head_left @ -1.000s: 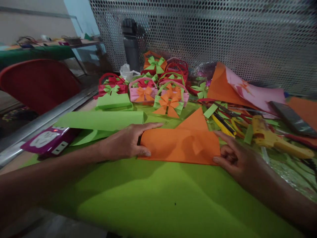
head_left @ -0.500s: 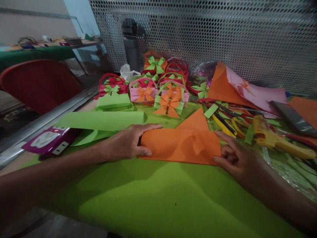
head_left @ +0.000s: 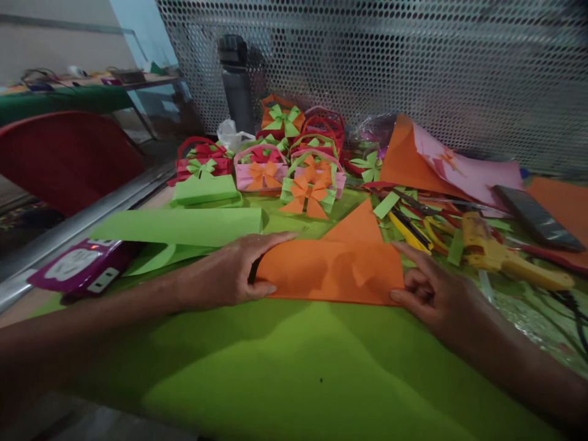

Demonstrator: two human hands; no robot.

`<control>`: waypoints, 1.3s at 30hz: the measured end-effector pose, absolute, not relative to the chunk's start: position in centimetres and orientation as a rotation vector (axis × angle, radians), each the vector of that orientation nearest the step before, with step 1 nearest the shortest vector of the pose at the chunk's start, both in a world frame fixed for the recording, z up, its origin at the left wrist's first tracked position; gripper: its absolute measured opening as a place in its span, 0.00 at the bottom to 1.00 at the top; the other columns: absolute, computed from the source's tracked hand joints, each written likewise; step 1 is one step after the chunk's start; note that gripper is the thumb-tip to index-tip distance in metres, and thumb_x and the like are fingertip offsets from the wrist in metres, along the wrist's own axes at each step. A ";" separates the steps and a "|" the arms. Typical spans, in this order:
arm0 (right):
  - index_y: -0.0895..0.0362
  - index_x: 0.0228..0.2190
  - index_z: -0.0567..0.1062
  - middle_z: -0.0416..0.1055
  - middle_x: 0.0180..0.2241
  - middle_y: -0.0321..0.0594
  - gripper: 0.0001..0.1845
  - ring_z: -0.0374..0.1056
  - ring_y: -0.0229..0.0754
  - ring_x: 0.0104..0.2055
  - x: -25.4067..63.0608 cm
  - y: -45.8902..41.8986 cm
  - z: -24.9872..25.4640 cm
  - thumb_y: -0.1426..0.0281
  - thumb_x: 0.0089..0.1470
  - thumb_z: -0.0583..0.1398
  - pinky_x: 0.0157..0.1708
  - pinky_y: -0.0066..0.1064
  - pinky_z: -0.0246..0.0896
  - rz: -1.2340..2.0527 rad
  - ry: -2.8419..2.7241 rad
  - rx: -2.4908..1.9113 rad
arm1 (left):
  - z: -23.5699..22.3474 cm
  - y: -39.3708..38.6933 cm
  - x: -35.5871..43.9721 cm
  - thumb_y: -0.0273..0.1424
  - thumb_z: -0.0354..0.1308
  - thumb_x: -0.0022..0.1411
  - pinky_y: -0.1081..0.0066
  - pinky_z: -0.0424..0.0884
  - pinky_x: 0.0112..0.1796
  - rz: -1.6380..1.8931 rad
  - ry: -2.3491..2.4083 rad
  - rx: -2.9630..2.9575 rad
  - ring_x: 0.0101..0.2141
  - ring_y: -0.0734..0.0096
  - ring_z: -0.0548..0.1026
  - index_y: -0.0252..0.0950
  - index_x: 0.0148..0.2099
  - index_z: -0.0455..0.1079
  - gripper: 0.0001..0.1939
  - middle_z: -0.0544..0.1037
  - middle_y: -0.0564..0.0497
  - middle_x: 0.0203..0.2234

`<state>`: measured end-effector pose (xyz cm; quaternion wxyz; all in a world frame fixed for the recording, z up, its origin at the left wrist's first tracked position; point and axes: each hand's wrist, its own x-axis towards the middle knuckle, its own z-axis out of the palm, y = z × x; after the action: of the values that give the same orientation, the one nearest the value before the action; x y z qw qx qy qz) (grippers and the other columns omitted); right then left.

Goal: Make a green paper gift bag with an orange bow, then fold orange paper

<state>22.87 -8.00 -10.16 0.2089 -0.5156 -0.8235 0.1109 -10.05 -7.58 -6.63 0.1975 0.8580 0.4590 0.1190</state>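
A folded orange paper sheet (head_left: 331,266) lies flat on a large light-green sheet (head_left: 294,373), with a triangular flap pointing away from me. My left hand (head_left: 229,272) pinches its left edge between thumb and fingers. At the sheet's right edge, my right hand (head_left: 434,291) has its forefinger on the top corner and its thumb at the bottom corner.
Several small paper baskets with bows (head_left: 285,162) stand at the back before a perforated metal screen (head_left: 367,55). A yellow glue gun (head_left: 500,257), scissors and paper strips (head_left: 413,220), pink and orange sheets (head_left: 450,165) and a phone (head_left: 535,217) lie right. Folded green paper (head_left: 179,226), a power strip (head_left: 78,269) and a dark bottle (head_left: 236,79) are left.
Both hands stay on the orange sheet's edges. The view has shifted slightly, so everything sits a little further left in the picture.
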 end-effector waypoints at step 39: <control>0.52 0.60 0.52 0.65 0.33 0.40 0.31 0.61 0.40 0.29 21.0 -9.9 -7.4 0.76 0.57 0.52 0.23 0.30 0.49 -0.475 -3.070 -0.780 | -7.7 -9.4 -7.6 0.17 0.60 0.43 0.35 0.42 0.54 -0.140 1.070 3.035 0.62 0.36 0.43 0.62 0.62 0.51 0.49 0.48 0.51 0.65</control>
<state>21.00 -9.89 -7.43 -0.0308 -0.2435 -0.9580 -0.1483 -7.62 -9.42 -7.72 -0.0398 0.9415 0.3319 -0.0435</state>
